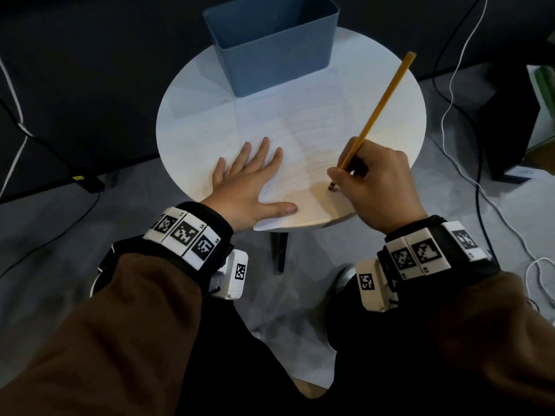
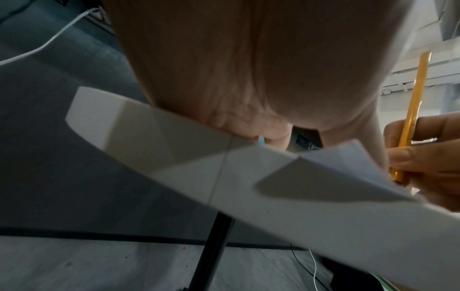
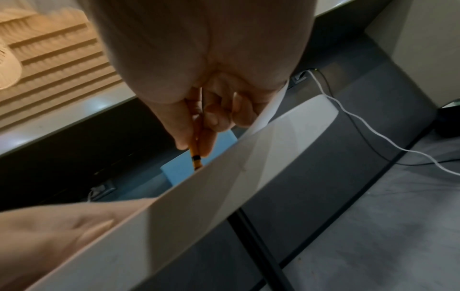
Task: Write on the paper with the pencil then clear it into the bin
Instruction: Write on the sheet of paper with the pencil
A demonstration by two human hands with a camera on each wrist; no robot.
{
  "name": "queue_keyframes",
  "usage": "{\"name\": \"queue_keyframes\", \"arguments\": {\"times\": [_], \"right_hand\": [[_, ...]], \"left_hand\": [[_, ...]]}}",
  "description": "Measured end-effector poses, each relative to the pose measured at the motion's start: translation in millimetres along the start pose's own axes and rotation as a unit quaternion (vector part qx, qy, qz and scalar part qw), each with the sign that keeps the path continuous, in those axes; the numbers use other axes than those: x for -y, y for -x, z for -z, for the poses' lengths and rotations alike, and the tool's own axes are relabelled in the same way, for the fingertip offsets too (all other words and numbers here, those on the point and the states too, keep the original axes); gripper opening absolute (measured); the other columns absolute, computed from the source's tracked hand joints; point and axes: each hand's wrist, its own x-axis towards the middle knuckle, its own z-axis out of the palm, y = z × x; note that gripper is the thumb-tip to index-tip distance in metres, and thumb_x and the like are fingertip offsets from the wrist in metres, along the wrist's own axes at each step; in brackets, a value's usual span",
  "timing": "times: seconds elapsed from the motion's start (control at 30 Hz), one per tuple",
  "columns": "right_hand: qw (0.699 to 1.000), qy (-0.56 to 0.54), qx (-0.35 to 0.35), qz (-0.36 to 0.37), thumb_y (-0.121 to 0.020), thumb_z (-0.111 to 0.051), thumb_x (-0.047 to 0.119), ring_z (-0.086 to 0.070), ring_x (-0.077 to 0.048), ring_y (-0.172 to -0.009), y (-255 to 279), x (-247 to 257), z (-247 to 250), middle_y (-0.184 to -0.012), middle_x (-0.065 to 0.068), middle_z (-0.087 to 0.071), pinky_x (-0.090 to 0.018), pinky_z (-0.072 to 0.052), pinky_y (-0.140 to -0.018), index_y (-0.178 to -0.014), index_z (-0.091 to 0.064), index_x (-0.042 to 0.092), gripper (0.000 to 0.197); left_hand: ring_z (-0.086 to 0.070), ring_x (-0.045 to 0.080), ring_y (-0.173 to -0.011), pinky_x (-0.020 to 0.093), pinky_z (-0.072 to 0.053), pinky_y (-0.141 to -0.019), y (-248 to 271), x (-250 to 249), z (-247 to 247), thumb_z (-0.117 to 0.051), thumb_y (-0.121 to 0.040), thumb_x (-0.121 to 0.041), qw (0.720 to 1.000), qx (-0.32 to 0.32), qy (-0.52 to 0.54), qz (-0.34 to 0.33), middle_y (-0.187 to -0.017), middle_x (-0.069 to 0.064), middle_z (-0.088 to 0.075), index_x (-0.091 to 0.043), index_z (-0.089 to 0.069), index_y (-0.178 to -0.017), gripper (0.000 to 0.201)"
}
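A white lined paper [image 1: 300, 127] lies on the round white table [image 1: 198, 121], its near corner [image 2: 348, 157] past the table's front edge. My left hand [image 1: 252, 178] lies flat on the paper's left side, fingers spread and straight. My right hand [image 1: 375, 178] grips a yellow pencil [image 1: 381, 106] in a writing hold, tip down on the paper's near right part. The pencil [image 3: 195, 155] shows between thumb and fingers in the right wrist view, and the same pencil [image 2: 415, 110] stands at the right of the left wrist view. A blue bin [image 1: 270, 43] stands at the table's far side, touching the paper's top edge.
White and black cables [image 1: 450, 94] trail over the grey floor to the right. A black box [image 1: 507, 121] stands at the right. A small black device [image 1: 88, 183] lies on the floor at the left. The table's black leg [image 1: 280, 250] is below the front edge.
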Motion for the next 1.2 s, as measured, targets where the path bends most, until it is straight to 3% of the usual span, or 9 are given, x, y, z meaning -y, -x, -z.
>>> {"name": "queue_keyframes", "arguments": {"times": [0.17,0.3,0.43,0.57,0.83,1.03,1.2], "right_hand": [[0.998,-0.023,0.045,0.044,-0.090,-0.074,0.019,-0.057,-0.003,-0.063,4.5,13.1,-19.2,-0.065,0.019,-0.059,-0.010,-0.038,-0.062,-0.081,-0.061,0.017,0.017],[1.000,0.002,0.019,0.023,-0.090,-0.075,0.019,-0.058,-0.005,-0.062,2.1,1.0,-8.2,-0.066,0.017,-0.060,-0.021,-0.047,-0.064,-0.081,-0.061,0.015,0.017],[1.000,-0.012,0.003,0.011,-0.090,-0.075,0.019,-0.059,-0.004,-0.064,3.3,2.4,-5.3,-0.064,0.018,-0.060,-0.013,-0.043,-0.062,-0.080,-0.062,0.014,0.016],[0.998,-0.032,0.035,0.036,-0.091,-0.074,0.017,-0.060,-0.001,-0.064,7.6,13.7,-20.0,-0.064,0.019,-0.059,-0.009,-0.038,-0.060,-0.081,-0.061,0.014,0.016],[1.000,-0.009,-0.011,-0.013,-0.092,-0.072,0.018,-0.059,0.000,-0.064,5.7,-2.3,0.5,-0.070,0.012,-0.063,-0.011,-0.042,-0.060,-0.082,-0.062,0.015,0.015],[0.994,-0.007,0.078,0.079,-0.092,-0.072,0.017,-0.056,0.000,-0.063,12.3,17.3,-16.6,-0.067,0.020,-0.056,-0.010,-0.035,-0.061,-0.084,-0.059,0.018,0.016],[0.996,0.028,0.069,0.053,-0.093,-0.072,0.019,-0.055,-0.001,-0.062,8.9,2.8,-4.0,-0.071,0.014,-0.062,-0.019,-0.038,-0.061,-0.085,-0.058,0.019,0.016]], "left_hand": [[0.027,0.006,-0.147,0.046,0.016,-0.119,-0.1,-0.3,0.4,-0.047,-0.076,-0.084,1.000,0.000,-0.001,-0.002,-0.161,-0.022,0.025,-0.045,0.007,-0.156,0.104],[0.027,0.005,-0.147,0.045,0.017,-0.119,0.6,-0.9,0.5,-0.050,-0.078,-0.081,1.000,-0.002,0.005,0.001,-0.161,-0.022,0.024,-0.045,0.005,-0.156,0.102],[0.026,0.006,-0.147,0.047,0.015,-0.120,-0.1,-0.1,-0.4,-0.050,-0.078,-0.082,1.000,-0.005,0.003,0.001,-0.161,-0.022,0.023,-0.045,0.005,-0.156,0.103],[0.026,0.007,-0.148,0.047,0.016,-0.119,-0.2,-0.2,-0.1,-0.048,-0.076,-0.084,1.000,-0.001,0.001,-0.003,-0.161,-0.021,0.024,-0.044,0.006,-0.156,0.104],[0.026,0.006,-0.148,0.047,0.014,-0.120,0.9,-1.2,0.0,-0.050,-0.078,-0.081,1.000,-0.004,0.000,0.002,-0.161,-0.021,0.023,-0.044,0.005,-0.157,0.103],[0.027,0.009,-0.148,0.049,0.015,-0.119,-1.2,0.4,0.1,-0.044,-0.075,-0.087,1.000,0.002,-0.009,-0.006,-0.161,-0.019,0.025,-0.043,0.007,-0.157,0.106],[0.026,0.008,-0.148,0.048,0.015,-0.120,0.3,0.6,0.2,-0.047,-0.077,-0.084,1.000,0.002,0.000,-0.004,-0.161,-0.020,0.023,-0.043,0.006,-0.156,0.104]]}}
